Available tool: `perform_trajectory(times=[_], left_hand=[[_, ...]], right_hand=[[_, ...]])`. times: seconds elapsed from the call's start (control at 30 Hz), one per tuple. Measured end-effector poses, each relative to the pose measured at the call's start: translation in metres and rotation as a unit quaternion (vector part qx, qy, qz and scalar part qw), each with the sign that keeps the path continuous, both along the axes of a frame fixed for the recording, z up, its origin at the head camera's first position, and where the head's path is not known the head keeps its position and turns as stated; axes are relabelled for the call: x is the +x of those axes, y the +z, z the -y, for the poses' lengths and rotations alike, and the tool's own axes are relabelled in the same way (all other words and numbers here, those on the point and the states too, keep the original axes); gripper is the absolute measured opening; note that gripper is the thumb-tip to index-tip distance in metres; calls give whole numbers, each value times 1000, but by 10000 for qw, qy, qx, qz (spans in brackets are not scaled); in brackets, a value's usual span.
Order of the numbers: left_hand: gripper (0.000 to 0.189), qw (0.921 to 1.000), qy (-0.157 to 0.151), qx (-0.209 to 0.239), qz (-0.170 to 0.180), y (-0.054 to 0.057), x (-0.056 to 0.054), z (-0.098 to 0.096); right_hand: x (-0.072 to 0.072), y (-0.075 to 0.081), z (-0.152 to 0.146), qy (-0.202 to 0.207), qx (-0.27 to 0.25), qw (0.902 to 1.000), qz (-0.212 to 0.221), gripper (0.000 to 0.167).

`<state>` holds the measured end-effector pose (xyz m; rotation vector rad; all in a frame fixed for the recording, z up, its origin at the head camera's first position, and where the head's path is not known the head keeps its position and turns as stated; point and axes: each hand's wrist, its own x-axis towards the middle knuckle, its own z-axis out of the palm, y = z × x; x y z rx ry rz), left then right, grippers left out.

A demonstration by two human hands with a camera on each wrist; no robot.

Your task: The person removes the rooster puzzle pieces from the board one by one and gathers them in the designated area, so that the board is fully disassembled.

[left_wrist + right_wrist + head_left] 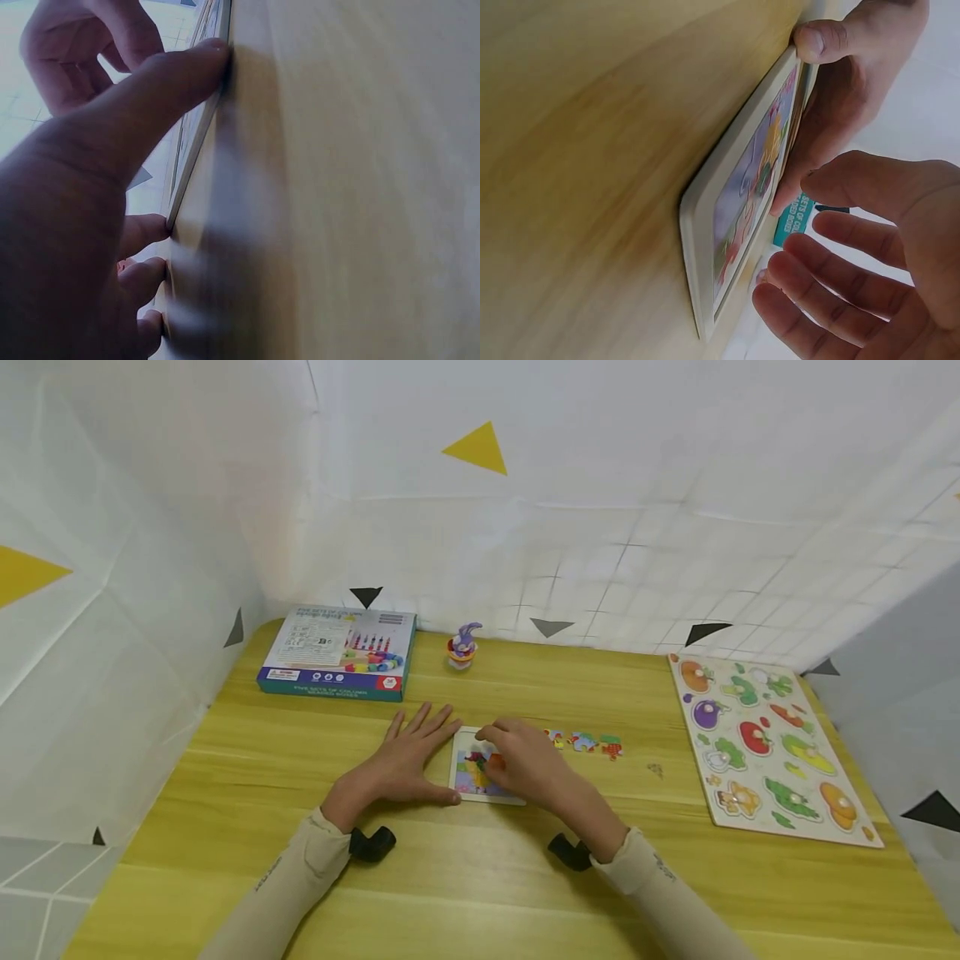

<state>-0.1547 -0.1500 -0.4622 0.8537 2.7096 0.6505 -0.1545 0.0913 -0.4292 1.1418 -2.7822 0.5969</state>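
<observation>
A small square jigsaw puzzle in a pale frame [487,799] lies flat on the wooden table, its lower part filled with a colourful picture. Spread out at its left side is my left hand [401,764], the thumb against the near left corner and a forefinger at the far one; in the left wrist view the thumb [199,71] touches the frame's edge. My right hand [528,760] hovers over the right part of the puzzle, hiding some of it. Its fingers [832,277] are loosely bent in the right wrist view, and nothing shows between them and the thumb.
Several loose jigsaw pieces [583,742] lie in a row right of the puzzle. Behind stand a purple rabbit figurine [463,647] and a flat toy box [337,652]. A vegetable peg board [757,777] lies at the right. White sheeting [600,527] walls the table's back.
</observation>
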Motion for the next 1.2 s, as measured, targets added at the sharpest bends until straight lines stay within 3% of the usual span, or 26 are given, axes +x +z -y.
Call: perform_trajectory(times=[0.8, 1.2], left_hand=[[110, 10000, -14, -16, 6, -1, 0, 0], [110, 10000, -42, -27, -53, -1, 0, 0]], right_hand=[[0, -6, 20, 141, 185, 9989, 413, 32], [1, -8, 25, 40, 360, 9989, 308, 32]])
